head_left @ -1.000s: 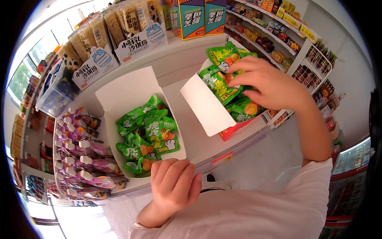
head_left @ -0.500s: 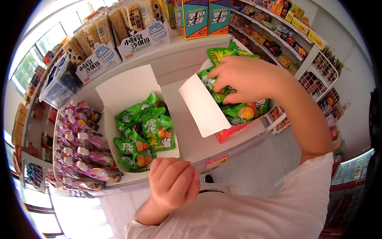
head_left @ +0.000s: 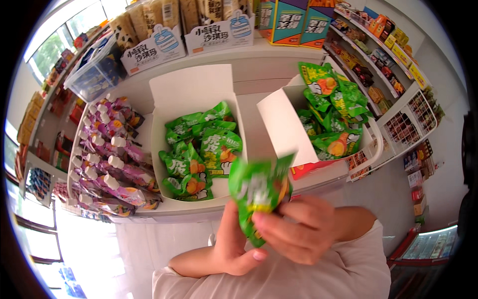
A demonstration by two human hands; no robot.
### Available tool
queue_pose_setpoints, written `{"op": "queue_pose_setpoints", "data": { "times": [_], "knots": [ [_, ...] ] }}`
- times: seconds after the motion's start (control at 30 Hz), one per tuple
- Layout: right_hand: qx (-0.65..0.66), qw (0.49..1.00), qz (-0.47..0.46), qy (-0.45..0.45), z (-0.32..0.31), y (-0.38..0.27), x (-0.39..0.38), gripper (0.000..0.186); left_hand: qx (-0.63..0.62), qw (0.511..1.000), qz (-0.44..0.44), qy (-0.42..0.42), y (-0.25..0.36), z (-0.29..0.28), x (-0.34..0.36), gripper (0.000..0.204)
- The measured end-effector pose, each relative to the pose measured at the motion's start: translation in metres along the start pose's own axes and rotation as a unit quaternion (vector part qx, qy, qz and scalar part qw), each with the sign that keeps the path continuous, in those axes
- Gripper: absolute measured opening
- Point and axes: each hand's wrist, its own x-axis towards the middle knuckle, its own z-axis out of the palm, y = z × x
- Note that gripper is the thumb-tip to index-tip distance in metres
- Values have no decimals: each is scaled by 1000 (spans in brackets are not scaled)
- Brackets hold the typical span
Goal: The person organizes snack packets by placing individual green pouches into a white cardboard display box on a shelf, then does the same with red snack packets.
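My right hand [head_left: 301, 229] pinches a green snack packet [head_left: 259, 187] in front of my body, its upper part blurred by motion. Just left of it, my left hand [head_left: 234, 249] is open, thumb apart, with its fingers partly hidden behind the packet; whether they touch it is unclear. Beyond my hands, a white open box [head_left: 191, 82] holds several green packets [head_left: 219, 149] lying flat. To its right stands a tilted red-and-white box [head_left: 284, 124] heaped with the same kind of green packets [head_left: 343, 97].
Purple spouted pouches [head_left: 119, 149] stand in rows at the left of the shelf. Above are wrapped pastry bars [head_left: 162, 15] behind white cards, colourful cartons [head_left: 286, 25] and a clear plastic bin [head_left: 97, 70]. A wire rack [head_left: 411, 119] is at the right.
My right hand has come out of the right box with a green packet and moved down to my left hand. My left hand has opened from a fist. The view has shifted.
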Motion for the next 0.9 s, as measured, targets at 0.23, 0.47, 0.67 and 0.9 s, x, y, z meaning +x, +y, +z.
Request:
{"op": "queue_pose_setpoints", "data": {
  "times": [0.23,0.47,0.67,0.9],
  "knots": [
    [147,986,62,-53,37,-17,-14,24,5,989,-111,97,11,-18,-9,91],
    [255,893,320,-189,1,2,33,49,171,981,-30,-88,21,-55,-39,82],
    [307,881,279,-226,12,0,34,47,158,985,-23,-61,22,-62,-42,97],
    [56,935,328,-122,28,29,77,35,497,830,239,83,33,-70,-12,79]
  ]
}}
